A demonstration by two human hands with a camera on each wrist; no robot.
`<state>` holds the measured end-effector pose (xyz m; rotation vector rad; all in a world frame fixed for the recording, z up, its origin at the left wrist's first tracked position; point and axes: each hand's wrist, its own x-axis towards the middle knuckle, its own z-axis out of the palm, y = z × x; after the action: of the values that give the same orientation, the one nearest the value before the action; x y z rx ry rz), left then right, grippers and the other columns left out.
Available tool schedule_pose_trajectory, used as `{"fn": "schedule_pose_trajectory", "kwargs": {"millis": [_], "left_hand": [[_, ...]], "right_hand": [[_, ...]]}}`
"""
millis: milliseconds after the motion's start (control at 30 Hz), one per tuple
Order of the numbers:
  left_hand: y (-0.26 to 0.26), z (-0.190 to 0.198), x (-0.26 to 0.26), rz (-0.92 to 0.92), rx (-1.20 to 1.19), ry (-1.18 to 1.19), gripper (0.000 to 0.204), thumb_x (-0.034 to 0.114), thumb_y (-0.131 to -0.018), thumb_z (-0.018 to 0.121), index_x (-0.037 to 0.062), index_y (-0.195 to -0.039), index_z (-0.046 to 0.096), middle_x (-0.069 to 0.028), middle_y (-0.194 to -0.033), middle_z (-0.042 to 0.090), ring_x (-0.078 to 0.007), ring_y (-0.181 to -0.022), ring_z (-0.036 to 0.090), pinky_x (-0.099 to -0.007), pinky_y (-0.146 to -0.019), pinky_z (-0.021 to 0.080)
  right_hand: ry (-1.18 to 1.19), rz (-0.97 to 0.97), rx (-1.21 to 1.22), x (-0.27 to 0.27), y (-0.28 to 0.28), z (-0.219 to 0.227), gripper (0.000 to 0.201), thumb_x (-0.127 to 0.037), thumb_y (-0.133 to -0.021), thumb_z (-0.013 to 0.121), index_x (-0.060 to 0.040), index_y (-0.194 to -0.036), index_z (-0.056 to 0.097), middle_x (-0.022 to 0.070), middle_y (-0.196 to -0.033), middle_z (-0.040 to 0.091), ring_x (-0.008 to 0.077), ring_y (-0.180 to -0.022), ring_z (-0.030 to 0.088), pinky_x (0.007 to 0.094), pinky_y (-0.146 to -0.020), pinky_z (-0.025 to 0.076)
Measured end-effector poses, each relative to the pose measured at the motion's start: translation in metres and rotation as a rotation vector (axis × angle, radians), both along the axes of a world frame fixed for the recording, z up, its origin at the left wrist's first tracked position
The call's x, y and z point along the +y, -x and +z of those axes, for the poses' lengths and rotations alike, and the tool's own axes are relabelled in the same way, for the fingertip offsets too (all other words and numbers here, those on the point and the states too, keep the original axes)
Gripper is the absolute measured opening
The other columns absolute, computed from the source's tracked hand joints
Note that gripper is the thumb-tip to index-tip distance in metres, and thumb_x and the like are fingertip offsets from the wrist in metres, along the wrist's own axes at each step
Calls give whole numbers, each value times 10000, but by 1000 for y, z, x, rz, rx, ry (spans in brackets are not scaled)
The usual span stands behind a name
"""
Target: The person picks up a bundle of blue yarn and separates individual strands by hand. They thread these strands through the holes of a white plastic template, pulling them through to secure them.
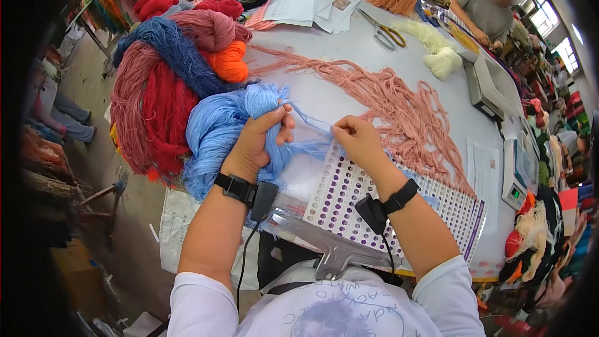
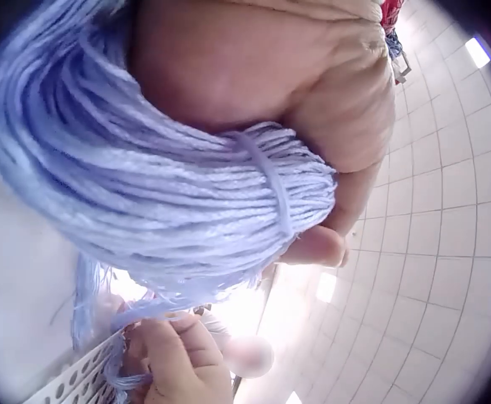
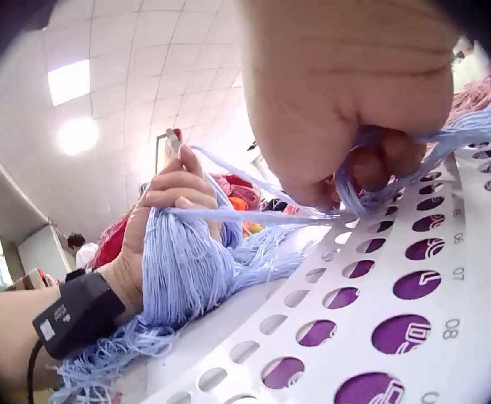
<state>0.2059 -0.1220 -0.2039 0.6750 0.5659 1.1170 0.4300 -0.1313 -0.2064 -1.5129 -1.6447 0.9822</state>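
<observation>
My left hand (image 1: 254, 138) grips a light blue yarn skein (image 1: 215, 118), its loops bundled through the hand. In the left wrist view the skein (image 2: 169, 185) fills the palm, with one strand wrapped across it. My right hand (image 1: 363, 145) pinches a few blue strands that stretch from the skein. The right wrist view shows these strands (image 3: 245, 216) running between both hands, with more blue yarn looped under the curled right fingers. Beneath the right hand lies a white board (image 1: 340, 196) with rows of round holes, many showing purple, and printed numbers alongside.
Loose pink yarn (image 1: 399, 106) spreads across the table behind the board. Red, mauve, navy and orange skeins (image 1: 150, 87) pile up at left. Scissors (image 1: 384, 31), papers (image 1: 306, 3) and a scale (image 1: 515, 171) lie around. A large metal clip (image 1: 337, 256) sits at the front edge.
</observation>
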Motion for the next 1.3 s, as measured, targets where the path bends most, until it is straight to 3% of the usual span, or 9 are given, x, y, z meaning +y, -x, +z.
{"fn": "schedule_pose_trajectory", "kwargs": {"millis": [233,400,533,600,700,833,900,1100,1300], "left_hand": [[-17,4,3,24,234,49,146,159,-891,537,31,-935,590,-103,-794,650,-97,-483,472,-255,-513,449],[-38,-3,1,-60,1073,-181,216,194,-789,665,-14,-834,627,-113,-774,654,-126,-549,562,-249,-505,466],[-49,-3,-1,-114,1139,-215,225,187,-747,694,-27,-793,642,-103,-700,639,-138,-558,580,-268,-509,476],[-53,-8,2,-121,1583,-512,309,266,-757,655,-37,-813,658,-176,-787,658,-292,-696,649,-356,-636,512],[-64,4,-4,-144,1735,-444,326,288,-756,650,-34,-811,658,-198,-858,653,-357,-789,633,-391,-709,500],[-53,-5,0,-48,1368,-393,235,214,-772,647,-20,-795,650,-160,-821,661,-295,-730,638,-370,-640,497],[-43,-3,2,25,636,-89,133,97,-764,661,17,-855,605,-69,-735,598,-146,-635,571,-298,-577,468],[8,27,14,-81,-112,262,89,66,-816,593,52,-846,510,-47,-757,533,-144,-663,512,-272,-641,447],[40,55,13,-16,208,142,137,72,-802,617,61,-891,514,-46,-759,542,-161,-681,539,-295,-663,459]], "right_hand": [[279,-50,467,-4,-7,11,113,-121,-831,571,-15,-866,580,-7,-705,569,54,-576,473,187,-519,368],[324,-95,546,-5,-7,6,95,-121,-835,563,-29,-856,567,-4,-684,549,38,-564,436,173,-489,311],[308,-101,552,-5,-7,4,91,-117,-840,558,-28,-859,565,-4,-678,543,45,-580,448,176,-511,329],[283,-88,572,-4,-8,1,90,-112,-845,556,-25,-864,566,-7,-678,540,53,-600,459,183,-540,352],[260,-73,608,-6,-8,0,87,-106,-845,562,-22,-867,566,-5,-690,546,59,-622,474,192,-571,375],[255,-86,589,-8,-10,-3,101,-103,-841,577,-19,-896,565,-1,-711,558,57,-635,486,194,-579,383],[216,-79,580,-10,-7,-1,145,-112,-837,595,-12,-937,562,4,-727,570,56,-656,499,199,-575,387],[65,-24,454,-5,-9,-22,193,-131,-837,606,2,-969,559,-12,-678,573,48,-606,489,205,-560,385],[64,-31,326,-11,-9,-15,178,-124,-844,615,7,-958,576,-7,-724,592,35,-644,503,187,-604,396]]}}
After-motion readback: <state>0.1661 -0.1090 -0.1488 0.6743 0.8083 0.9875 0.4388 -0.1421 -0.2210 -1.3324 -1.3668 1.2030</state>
